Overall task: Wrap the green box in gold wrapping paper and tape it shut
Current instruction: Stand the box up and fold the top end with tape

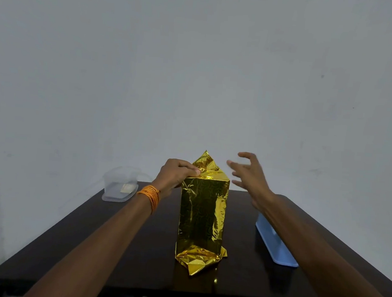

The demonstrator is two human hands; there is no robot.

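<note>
At the left of the dark brown table [112,247] sits a clear plastic lidded container [120,185], well apart from the work. In the middle stands the tall box wrapped in shiny gold foil paper [202,214], upright on its end. No green shows, so I judge the box fully covered. The top flaps rise in a loose peak and the bottom end is crumpled beneath it. A long pale blue plastic tray [274,243] lies to the right.

My worry is that the parcel is tall and stands on that crumpled paper, so a hard push near the top could tip it. The foil looks springy, and if I let go before tape goes on, the peak may pop open. I can see no tape.

My left hand [176,173], with an orange thread band [150,196] at the wrist, grips the top left edge, thumb pressing the fold down. My right hand [250,176] hovers just beside the peak, fingers spread wide, touching nothing.
</note>
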